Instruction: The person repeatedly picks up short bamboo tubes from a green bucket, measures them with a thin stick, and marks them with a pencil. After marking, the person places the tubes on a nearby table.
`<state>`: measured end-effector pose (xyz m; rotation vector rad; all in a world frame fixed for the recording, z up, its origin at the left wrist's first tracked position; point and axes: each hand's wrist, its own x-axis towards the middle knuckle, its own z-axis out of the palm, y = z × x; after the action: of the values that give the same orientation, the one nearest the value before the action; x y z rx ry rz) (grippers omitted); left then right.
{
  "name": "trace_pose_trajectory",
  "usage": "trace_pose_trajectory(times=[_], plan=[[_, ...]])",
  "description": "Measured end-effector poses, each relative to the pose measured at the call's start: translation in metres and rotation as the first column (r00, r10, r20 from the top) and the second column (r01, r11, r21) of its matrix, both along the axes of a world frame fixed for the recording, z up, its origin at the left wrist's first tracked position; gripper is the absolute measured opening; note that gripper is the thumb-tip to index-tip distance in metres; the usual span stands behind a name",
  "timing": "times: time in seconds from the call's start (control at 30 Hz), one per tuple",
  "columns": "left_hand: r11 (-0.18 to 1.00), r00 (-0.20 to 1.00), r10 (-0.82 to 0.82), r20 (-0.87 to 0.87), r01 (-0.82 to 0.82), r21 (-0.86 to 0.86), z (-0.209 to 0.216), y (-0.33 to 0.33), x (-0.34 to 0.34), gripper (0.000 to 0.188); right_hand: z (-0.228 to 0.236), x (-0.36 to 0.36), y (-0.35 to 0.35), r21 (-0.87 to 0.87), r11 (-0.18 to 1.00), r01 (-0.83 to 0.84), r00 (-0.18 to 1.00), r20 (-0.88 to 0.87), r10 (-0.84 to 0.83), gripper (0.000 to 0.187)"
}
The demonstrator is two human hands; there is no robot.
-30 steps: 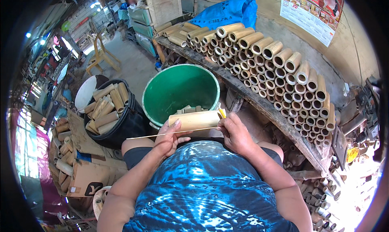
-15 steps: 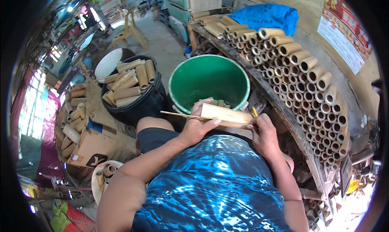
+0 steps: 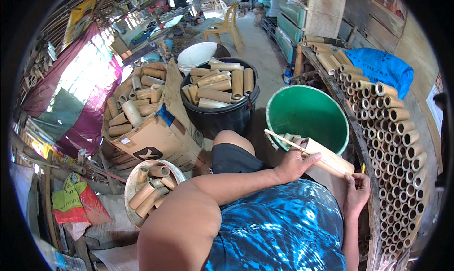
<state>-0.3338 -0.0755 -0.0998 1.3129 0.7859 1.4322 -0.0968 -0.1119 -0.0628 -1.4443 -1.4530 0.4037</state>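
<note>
My left hand (image 3: 295, 166) is closed around a cut bamboo tube (image 3: 335, 163) and a thin flat bamboo strip (image 3: 287, 141) lying along it. The tube slants down to the right over my lap. At its right end, my right hand (image 3: 357, 191) touches the tube with its fingertips. A slim yellow pencil-like stick (image 3: 363, 168) pokes up from the right hand's fingers, most of it hidden. Just beyond the tube stands a large green tub (image 3: 307, 107) with a few bamboo pieces at its near side.
Stacked bamboo tubes (image 3: 397, 176) fill a wooden bench on the right, a blue sack (image 3: 383, 70) behind them. To the left are a black bucket (image 3: 217, 117), a cardboard box (image 3: 165, 141) and a pale bucket (image 3: 130, 195), all holding bamboo pieces. A yellow chair (image 3: 227, 27) stands farther back.
The view has swung left, so the surroundings sit farther right and the box and pale bucket show more. Both hands still hold the tube, which now tilts more steeply.
</note>
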Motion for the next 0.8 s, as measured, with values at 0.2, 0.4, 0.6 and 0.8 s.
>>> trace_pose_trajectory(times=[0.2, 0.4, 0.6, 0.8], plan=[[0.996, 0.971, 0.070, -0.230, -0.054, 0.077, -0.003, 0.003, -0.003, 0.061, -0.007, 0.003, 0.009, -0.102, 0.985, -0.140, 0.871, -0.486, 0.074, 0.009], [0.985, 0.954, 0.149, -0.260, -0.121, 0.119, -0.005, 0.003, -0.002, 0.060, -0.008, 0.005, 0.014, -0.222, 0.945, -0.241, 0.690, -0.724, 0.006, 0.010], [0.992, 0.993, -0.120, -0.006, 0.120, -0.048, 0.001, -0.002, -0.002, 0.051, -0.010, 0.009, 0.014, -0.203, 0.961, -0.190, 0.717, -0.697, -0.005, 0.008], [0.977, 0.982, -0.179, -0.068, 0.169, -0.128, -0.002, -0.001, -0.004, 0.047, -0.012, 0.009, 0.013, -0.180, 0.970, -0.164, 0.723, -0.690, -0.005, 0.008]])
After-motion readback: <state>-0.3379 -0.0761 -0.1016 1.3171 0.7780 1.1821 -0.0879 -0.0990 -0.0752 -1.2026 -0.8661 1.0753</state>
